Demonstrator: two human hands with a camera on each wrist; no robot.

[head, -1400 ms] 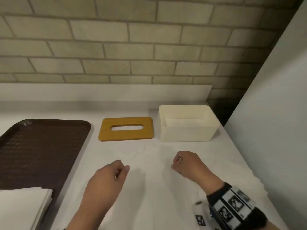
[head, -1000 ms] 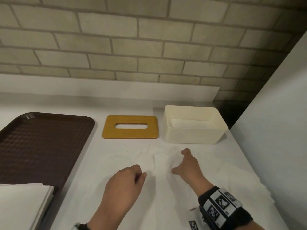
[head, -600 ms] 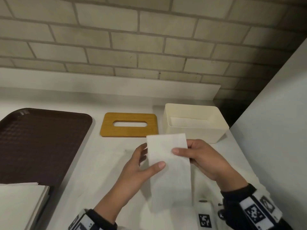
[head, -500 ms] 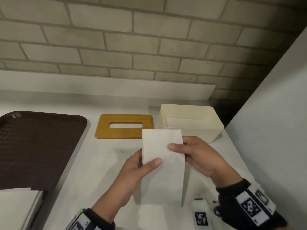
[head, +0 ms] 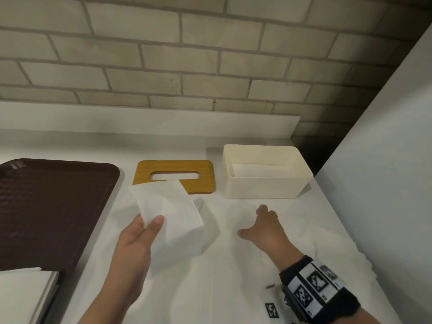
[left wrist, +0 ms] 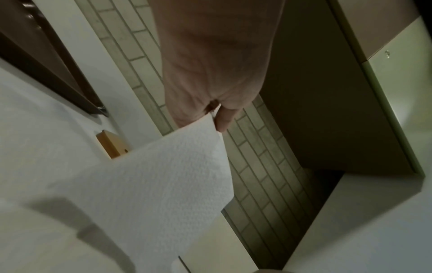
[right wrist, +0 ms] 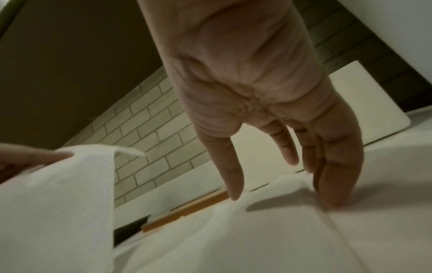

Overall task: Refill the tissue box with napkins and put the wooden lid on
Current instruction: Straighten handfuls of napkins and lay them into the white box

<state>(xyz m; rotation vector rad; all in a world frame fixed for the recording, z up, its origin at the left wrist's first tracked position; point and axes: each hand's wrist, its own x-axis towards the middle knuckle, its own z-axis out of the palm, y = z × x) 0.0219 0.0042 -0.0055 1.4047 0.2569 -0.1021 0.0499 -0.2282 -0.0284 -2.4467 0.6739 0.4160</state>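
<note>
Two hands are over the white worktop. The left hand pinches a white napkin between the thumb and the other fingers, and holds it lifted above the worktop, near the middle. The top corner of this napkin covers the front left part of the wooden lid in the head view. In the left wrist view the napkin hangs down from the fingers, and only a small piece of the lid shows beside it.

The right hand is spread open, with straight fingers pointing down. In the right wrist view its fingertips press on more white napkins that lie flat on the worktop in front of the box. It grips nothing.

The cream tissue box stands open near the back right corner of the worktop, close to the grey side wall. Something white lies at its bottom, but I cannot tell how much. The wooden lid lies flat just beside the box, on its left, not touching it. A brown tray takes the left side of the worktop. At the front left corner, a stack of white napkins lies on the tray. Behind everything is a brick wall.
</note>
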